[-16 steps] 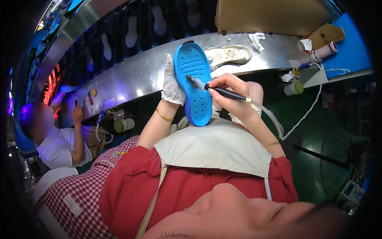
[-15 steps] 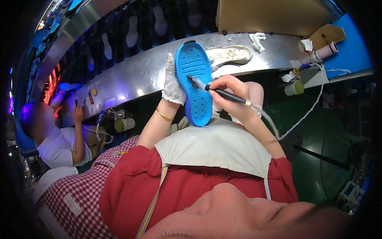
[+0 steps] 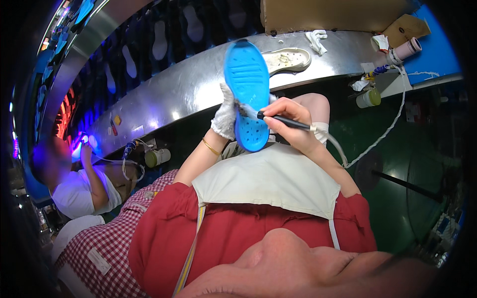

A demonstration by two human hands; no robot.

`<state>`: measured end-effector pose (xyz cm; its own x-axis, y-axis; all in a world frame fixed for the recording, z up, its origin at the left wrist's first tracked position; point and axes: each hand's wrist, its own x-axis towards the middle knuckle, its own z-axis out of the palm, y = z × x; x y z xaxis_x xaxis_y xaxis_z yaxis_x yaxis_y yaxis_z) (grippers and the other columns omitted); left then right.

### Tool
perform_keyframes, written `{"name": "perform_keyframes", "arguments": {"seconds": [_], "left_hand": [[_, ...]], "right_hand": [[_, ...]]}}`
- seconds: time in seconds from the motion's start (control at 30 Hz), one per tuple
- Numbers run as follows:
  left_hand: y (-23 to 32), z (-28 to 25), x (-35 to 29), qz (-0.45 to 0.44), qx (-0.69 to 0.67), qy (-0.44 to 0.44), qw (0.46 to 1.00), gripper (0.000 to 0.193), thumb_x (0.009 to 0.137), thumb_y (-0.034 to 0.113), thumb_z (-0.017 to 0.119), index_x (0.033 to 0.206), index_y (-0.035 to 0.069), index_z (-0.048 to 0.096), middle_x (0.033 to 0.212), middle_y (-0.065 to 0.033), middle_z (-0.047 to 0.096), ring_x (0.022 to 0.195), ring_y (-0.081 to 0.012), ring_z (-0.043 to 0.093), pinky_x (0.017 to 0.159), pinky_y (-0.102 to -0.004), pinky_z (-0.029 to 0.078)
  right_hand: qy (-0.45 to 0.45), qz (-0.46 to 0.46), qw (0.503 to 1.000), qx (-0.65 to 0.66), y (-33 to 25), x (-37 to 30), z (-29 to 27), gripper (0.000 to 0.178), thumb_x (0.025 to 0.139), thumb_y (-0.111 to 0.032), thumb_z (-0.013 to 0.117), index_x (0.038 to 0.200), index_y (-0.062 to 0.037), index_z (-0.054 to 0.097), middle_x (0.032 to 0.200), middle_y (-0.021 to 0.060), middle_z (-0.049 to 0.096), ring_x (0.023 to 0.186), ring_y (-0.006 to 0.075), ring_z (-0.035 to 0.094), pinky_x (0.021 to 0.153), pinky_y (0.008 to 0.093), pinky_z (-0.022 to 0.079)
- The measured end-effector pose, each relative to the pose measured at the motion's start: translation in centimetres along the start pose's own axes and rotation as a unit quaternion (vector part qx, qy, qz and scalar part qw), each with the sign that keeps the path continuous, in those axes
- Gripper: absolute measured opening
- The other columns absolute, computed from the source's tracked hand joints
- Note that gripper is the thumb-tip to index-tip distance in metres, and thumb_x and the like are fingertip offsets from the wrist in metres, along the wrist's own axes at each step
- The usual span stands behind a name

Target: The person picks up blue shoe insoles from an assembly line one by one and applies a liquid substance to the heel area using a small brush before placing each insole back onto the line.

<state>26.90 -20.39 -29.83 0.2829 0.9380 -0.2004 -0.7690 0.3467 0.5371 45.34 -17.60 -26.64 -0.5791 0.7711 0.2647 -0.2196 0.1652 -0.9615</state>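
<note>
A blue shoe sole (image 3: 247, 74) stands tilted in front of me, its grooved and holed face toward me. My left hand (image 3: 225, 116), in a whitish knit glove, is closed on it from the left edge, with other gloved fingertips showing past its right edge. Bare and pinching, my right hand (image 3: 294, 121) holds a brush by its black handle (image 3: 285, 120). The dark bristles touch the sole's left edge, just above the holed end. A pale hose (image 3: 338, 148) runs from the handle's rear end.
Behind the sole lies a cream sole (image 3: 289, 59) on the metal bench (image 3: 194, 82), near a crumpled white glove (image 3: 316, 41). A cardboard panel (image 3: 338, 15) stands behind. At right are a pink tube (image 3: 407, 48) and a jar (image 3: 368, 98). Another person (image 3: 79, 191) sits at left.
The brush has moved down the sole from its middle to the left edge near the holed end. The sole has tilted and shifted slightly right and up, with my left hand.
</note>
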Motion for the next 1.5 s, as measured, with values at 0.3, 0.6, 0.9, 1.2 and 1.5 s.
{"name": "perform_keyframes", "arguments": {"seconds": [0.3, 0.6, 0.9, 1.2, 1.5], "left_hand": [[3.0, -1.4, 4.0, 0.164, -0.099, -0.081, 0.978, 0.096, 0.073, 0.081, 0.04, 0.136, 0.008, 0.04, 0.123, -0.0152, 0.057, 0.108, -0.0312, 0.058, 0.092, -0.0471, 0.05], [7.6, 0.2, 4.9, 0.256, -0.11, -0.268, 0.922, 0.113, 0.06, 0.085, 0.051, 0.141, 0.008, 0.036, 0.135, -0.0158, 0.048, 0.12, -0.0358, 0.05, 0.103, -0.0516, 0.04], [9.1, -0.6, 4.4, 0.237, 0.059, -0.24, 0.94, 0.116, 0.055, 0.081, 0.059, 0.14, 0.005, 0.035, 0.132, -0.0263, 0.047, 0.116, -0.0358, 0.055, 0.095, -0.0479, 0.049], [11.3, 1.4, 3.9, 0.161, 0.332, -0.107, 0.923, 0.105, 0.06, 0.078, 0.061, 0.128, -0.001, 0.049, 0.113, -0.0174, 0.062, 0.096, -0.026, 0.065, 0.08, -0.0359, 0.057], [11.9, 2.2, 5.5, -0.026, 0.433, 0.09, 0.897, 0.067, 0.084, 0.062, 0.057, 0.116, 0.004, 0.059, 0.094, -0.0102, 0.065, 0.078, -0.014, 0.064, 0.07, -0.0279, 0.056]], "right_hand": [[-0.045, -0.075, 0.995, -0.044, -1.9, 3.4, 1.1, 0.01, 0.078, 0.001, 0.069, 0.088, 0.0008, 0.066, 0.087, 0.0078, 0.066, 0.071, 0.0084, 0.061, 0.061, 0.0199, 0.048], [-0.025, -0.109, 0.992, -0.049, -1.5, 4.4, 0.9, 0.01, 0.078, 0.001, 0.067, 0.088, 0.0011, 0.064, 0.088, 0.0103, 0.063, 0.071, 0.0092, 0.059, 0.06, 0.0199, 0.046], [-0.051, -0.009, 0.998, 0.018, -1.6, 5.5, -0.5, 0.008, 0.081, -0.001, 0.065, 0.089, -0.0025, 0.064, 0.104, 0.0101, 0.062, 0.093, 0.0146, 0.062, 0.082, 0.0252, 0.051], [-0.231, 0.162, 0.958, 0.055, -2.5, 7.0, -2.5, 0.011, 0.069, 0.003, 0.065, 0.08, 0.0005, 0.065, 0.098, 0.0101, 0.063, 0.086, 0.0153, 0.06, 0.081, 0.0254, 0.047], [-0.187, 0.053, 0.979, -0.062, -1.4, 7.3, -1.2, 0.01, 0.071, 0.004, 0.061, 0.079, -0.0007, 0.064, 0.095, 0.0087, 0.063, 0.092, 0.0165, 0.059, 0.083, 0.0271, 0.046]]}}
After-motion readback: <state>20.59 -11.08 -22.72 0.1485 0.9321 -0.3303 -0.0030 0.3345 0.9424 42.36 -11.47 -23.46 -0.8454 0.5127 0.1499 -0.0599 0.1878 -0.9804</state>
